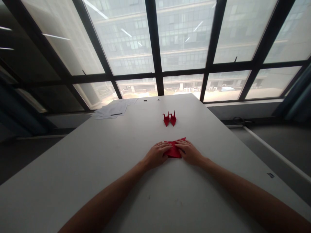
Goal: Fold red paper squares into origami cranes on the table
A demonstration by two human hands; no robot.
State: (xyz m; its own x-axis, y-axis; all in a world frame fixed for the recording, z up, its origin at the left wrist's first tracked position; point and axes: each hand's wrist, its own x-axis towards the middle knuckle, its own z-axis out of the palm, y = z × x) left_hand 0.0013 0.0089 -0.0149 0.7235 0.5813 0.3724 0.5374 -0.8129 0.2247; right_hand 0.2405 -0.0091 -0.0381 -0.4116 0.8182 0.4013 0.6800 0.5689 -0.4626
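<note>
A partly folded sheet of red origami paper (173, 151) lies on the white table between my two hands, one corner pointing up to the right. My left hand (157, 155) grips its left side, fingers over the top and thumb at the near edge. On the right side, my right hand (190, 152) holds the paper with its fingers bent over it. Parts of the sheet are hidden under the fingers. Beyond it, two red paper cranes (166, 120) (173, 120) stand side by side.
Loose white papers (114, 108) lie at the far left of the white table (97, 161), with a dark pen-like stick (116, 114) on them. A small dark sticker (270, 175) is near the right edge. Large windows (182, 35) rise behind the table.
</note>
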